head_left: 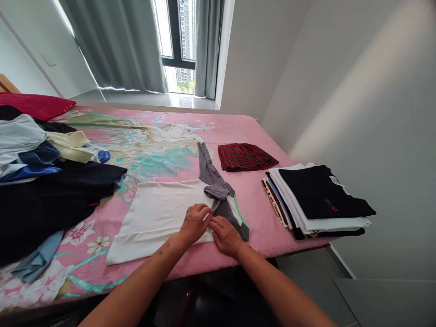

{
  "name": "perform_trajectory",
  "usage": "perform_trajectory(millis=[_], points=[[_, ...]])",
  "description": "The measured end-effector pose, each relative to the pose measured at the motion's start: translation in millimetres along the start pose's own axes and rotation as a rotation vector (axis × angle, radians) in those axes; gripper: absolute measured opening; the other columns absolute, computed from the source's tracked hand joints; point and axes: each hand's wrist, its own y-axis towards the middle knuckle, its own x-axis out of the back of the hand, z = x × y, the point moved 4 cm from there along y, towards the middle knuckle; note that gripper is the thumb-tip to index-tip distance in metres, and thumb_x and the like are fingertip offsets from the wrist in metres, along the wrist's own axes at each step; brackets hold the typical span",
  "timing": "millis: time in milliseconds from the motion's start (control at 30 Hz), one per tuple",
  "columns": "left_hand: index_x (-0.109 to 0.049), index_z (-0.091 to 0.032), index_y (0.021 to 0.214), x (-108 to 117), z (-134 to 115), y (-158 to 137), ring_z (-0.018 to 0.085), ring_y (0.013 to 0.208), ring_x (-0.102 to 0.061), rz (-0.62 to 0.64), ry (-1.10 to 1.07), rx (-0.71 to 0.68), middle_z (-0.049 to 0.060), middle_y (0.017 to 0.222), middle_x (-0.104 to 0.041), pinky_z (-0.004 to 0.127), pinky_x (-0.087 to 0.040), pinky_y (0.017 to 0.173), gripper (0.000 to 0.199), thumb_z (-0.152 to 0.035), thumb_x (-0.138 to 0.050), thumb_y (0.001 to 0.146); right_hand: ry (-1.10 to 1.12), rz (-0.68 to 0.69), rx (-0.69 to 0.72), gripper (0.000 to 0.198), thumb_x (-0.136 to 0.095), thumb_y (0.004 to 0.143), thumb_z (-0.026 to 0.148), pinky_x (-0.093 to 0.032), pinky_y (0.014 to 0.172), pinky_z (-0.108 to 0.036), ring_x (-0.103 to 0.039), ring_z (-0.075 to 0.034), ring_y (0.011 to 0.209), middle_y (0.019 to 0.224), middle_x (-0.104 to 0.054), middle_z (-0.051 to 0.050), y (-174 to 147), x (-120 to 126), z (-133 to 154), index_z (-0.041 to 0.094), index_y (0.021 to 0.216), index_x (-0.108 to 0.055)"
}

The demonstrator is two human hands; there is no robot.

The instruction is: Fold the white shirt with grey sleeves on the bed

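A white shirt (163, 204) with grey sleeves and green neck trim lies flat on the bed, its neck end toward the right. Its near side is turned inward, and the near grey sleeve (217, 193) is folded back over the body. The far sleeve stretches out toward the window. My left hand (195, 222) has its fingers closed on the cloth by the folded sleeve. Close against it, my right hand (226, 236) grips the shirt's near edge at the shoulder with bent fingers. Both fingertips are partly hidden.
A pile of loose clothes (51, 190) covers the left of the pink floral bedsheet (262, 204). A folded red plaid skirt (245, 156) lies beyond the shirt. At the right edge stands a stack of folded clothes (306, 190), a black shirt on top. A wall rises behind it.
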Motion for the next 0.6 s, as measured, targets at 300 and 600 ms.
perform_trajectory(millis=[300,600], points=[[-0.067,-0.017,0.081,-35,-4,106,0.024,0.099,-0.053,0.132,-0.129,0.232,0.009,0.095,-0.060,0.040,-0.038,0.091,0.012,-0.021,-0.057,0.075,0.051,0.022,-0.033,0.045,-0.045,0.080,0.017,-0.033,0.107,-0.044,-0.041,-0.021,0.119,0.126,-0.051,-0.009,6,4,-5,0.017,0.125,-0.047],[-0.058,-0.016,0.100,54,-3,153,0.009,0.055,-0.061,0.157,-0.646,0.388,0.002,0.082,-0.065,0.016,-0.037,0.043,0.033,-0.040,-0.044,0.083,0.019,0.027,-0.026,0.043,-0.043,0.081,0.018,-0.031,0.109,-0.040,-0.042,-0.018,0.119,0.123,-0.052,-0.008,5,4,-4,0.016,0.125,-0.047]])
